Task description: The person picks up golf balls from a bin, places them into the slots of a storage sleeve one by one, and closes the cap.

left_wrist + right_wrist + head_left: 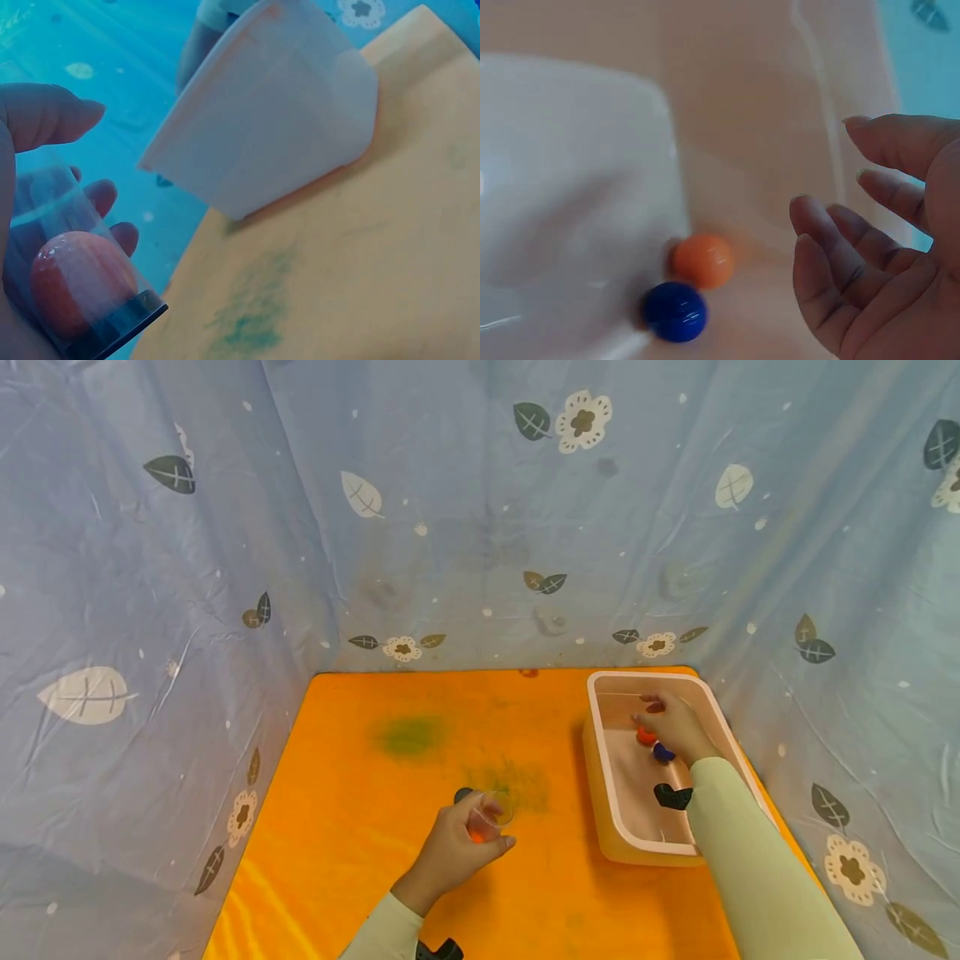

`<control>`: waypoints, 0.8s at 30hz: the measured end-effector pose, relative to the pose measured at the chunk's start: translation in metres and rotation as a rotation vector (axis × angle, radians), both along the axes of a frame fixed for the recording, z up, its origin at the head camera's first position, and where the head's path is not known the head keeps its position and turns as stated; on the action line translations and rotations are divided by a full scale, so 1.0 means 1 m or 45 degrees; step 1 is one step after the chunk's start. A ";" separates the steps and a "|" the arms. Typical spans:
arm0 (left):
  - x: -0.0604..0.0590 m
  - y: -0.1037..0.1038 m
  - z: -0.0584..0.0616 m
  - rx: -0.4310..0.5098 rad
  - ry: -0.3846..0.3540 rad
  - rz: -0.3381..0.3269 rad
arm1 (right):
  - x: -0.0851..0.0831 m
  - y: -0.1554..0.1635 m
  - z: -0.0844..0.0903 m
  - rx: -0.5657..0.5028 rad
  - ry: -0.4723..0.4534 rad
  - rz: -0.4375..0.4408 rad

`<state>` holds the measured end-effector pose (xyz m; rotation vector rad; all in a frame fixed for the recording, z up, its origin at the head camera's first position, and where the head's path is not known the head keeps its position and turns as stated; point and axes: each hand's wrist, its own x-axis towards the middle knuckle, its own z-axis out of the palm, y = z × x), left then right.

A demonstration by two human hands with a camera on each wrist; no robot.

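The left hand [457,852] grips a clear cup [491,814] on the orange mat [360,827] — fingers curled round it, an orange ball [75,281] inside. At 2 o'clock, the right hand [675,727] hovers in the pink tub [607,760], fingers relaxed and apart — beside an orange ball [703,260] touching a blue ball [675,311].

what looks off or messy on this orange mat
Two smudgy green stains mark the orange mat, one beyond the left hand holding the clear cup. The pink bin and its two balls look fine.
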<state>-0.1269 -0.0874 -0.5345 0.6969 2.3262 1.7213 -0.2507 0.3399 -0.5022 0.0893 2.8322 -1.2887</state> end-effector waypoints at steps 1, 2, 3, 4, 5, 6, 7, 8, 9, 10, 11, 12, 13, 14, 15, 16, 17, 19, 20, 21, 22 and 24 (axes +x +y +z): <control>0.000 -0.001 0.000 0.000 0.001 0.002 | -0.004 0.002 -0.005 0.008 -0.010 0.000; 0.000 -0.001 0.000 0.001 0.003 0.003 | -0.007 0.005 -0.009 0.029 -0.026 -0.005; 0.000 -0.002 0.000 0.003 0.002 0.006 | -0.011 0.007 -0.014 0.029 -0.049 -0.011; -0.001 -0.002 -0.001 0.003 0.005 0.009 | -0.014 0.009 -0.019 0.026 -0.073 -0.016; -0.001 -0.003 -0.001 0.003 0.004 0.011 | -0.018 0.012 -0.023 0.022 -0.099 -0.024; -0.001 -0.004 -0.001 0.002 0.002 0.014 | -0.021 0.014 -0.028 0.007 -0.128 -0.033; -0.001 -0.004 -0.002 0.001 0.000 0.016 | -0.024 0.016 -0.033 0.000 -0.158 -0.040; -0.001 -0.005 -0.002 0.000 -0.005 0.019 | -0.027 0.017 -0.037 -0.010 -0.189 -0.047; -0.001 -0.005 -0.003 -0.002 -0.009 0.021 | -0.029 0.019 -0.041 -0.032 -0.215 -0.047; -0.001 -0.005 -0.003 -0.003 -0.013 0.021 | -0.031 0.021 -0.046 -0.043 -0.233 -0.051; -0.001 -0.006 -0.004 -0.002 -0.020 0.023 | -0.033 0.022 -0.050 -0.046 -0.244 -0.054; -0.001 -0.006 -0.005 -0.002 -0.027 0.023 | -0.034 0.024 -0.054 -0.055 -0.251 -0.056; -0.001 -0.006 -0.006 -0.002 -0.032 0.024 | -0.035 0.026 -0.058 -0.056 -0.251 -0.055; -0.001 -0.007 -0.007 -0.002 -0.035 0.027 | -0.035 0.027 -0.061 -0.051 -0.251 -0.052; -0.001 -0.007 -0.007 -0.003 -0.036 0.028 | -0.035 0.029 -0.064 -0.041 -0.251 -0.046; -0.001 -0.007 -0.008 -0.003 -0.037 0.029 | -0.035 0.031 -0.067 -0.026 -0.248 -0.046; -0.001 -0.007 -0.009 -0.003 -0.036 0.031 | -0.034 0.032 -0.070 -0.003 -0.244 -0.040; -0.002 -0.008 -0.010 -0.005 -0.030 0.033 | -0.034 0.034 -0.073 0.054 -0.225 -0.016; -0.002 -0.008 -0.010 -0.007 -0.024 0.034 | -0.034 0.035 -0.075 0.088 -0.221 0.001; -0.002 -0.009 -0.011 -0.007 -0.021 0.034 | -0.035 0.035 -0.076 0.110 -0.218 0.018; -0.003 -0.009 -0.011 -0.008 -0.015 0.034 | -0.036 0.036 -0.078 0.134 -0.212 0.036; -0.004 -0.010 -0.012 -0.008 -0.006 0.032 | -0.039 0.035 -0.080 0.161 -0.216 0.070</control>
